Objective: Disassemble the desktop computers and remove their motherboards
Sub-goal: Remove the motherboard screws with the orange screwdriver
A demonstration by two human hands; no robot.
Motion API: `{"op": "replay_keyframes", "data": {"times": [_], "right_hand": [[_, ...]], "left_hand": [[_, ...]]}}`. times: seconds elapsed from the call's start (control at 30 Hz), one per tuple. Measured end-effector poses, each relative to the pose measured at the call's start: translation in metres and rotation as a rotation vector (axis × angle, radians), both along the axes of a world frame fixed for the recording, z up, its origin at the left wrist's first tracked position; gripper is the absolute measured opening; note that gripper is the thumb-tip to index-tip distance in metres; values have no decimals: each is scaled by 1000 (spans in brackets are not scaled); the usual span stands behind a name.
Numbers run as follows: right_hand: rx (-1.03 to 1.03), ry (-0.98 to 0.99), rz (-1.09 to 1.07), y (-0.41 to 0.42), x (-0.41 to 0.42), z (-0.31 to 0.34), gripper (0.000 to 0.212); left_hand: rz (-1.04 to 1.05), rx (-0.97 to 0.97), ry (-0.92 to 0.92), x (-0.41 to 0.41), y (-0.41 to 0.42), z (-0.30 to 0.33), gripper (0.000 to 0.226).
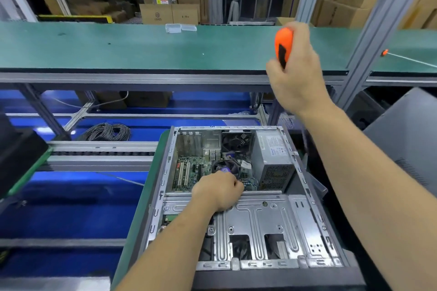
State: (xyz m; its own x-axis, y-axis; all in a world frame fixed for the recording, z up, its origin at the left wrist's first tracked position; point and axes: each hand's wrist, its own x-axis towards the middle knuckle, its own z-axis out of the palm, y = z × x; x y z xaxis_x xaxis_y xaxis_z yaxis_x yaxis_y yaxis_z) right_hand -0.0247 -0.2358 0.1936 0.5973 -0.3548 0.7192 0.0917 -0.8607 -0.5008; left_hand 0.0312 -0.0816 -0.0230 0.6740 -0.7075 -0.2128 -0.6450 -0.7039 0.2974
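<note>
An open desktop computer case [257, 224] lies on its side in front of me. Inside it are the green motherboard [189, 172], a black CPU cooler [230, 165] with a purple hub, and a grey power supply [274, 160]. My left hand [218, 190] reaches into the case, its fingers curled over the near edge of the CPU cooler, beside thin blue wires. My right hand [295, 78] is raised high above the case and grips the orange and black handle of a screwdriver [283, 43]. The screwdriver's shaft is hidden.
A green conveyor bench [142, 49] runs across behind the case, with clear plastic boxes [180, 28] on it. A second orange screwdriver [402, 58] lies on it at far right. Coiled cable [106, 131] sits below left. A grey panel [406, 134] leans at right, a black unit [16, 153] at left.
</note>
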Motion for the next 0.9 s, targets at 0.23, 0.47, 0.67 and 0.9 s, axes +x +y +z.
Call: {"op": "replay_keyframes", "data": {"times": [0.23,0.47,0.67,0.9], "right_hand": [[-193,52,68,22,3,38,54],[-164,-200,42,25,9,45,55],[-61,-114,32,9,22,1,46],[32,-105,1,-18,32,-42,44]], "left_hand": [[3,-5,-5,-2,2,2,49],[-90,58,-122,-12,5,9,68],[-196,65,-23,4,0,14,58],[79,-117,30,38,-12,0,34]]}}
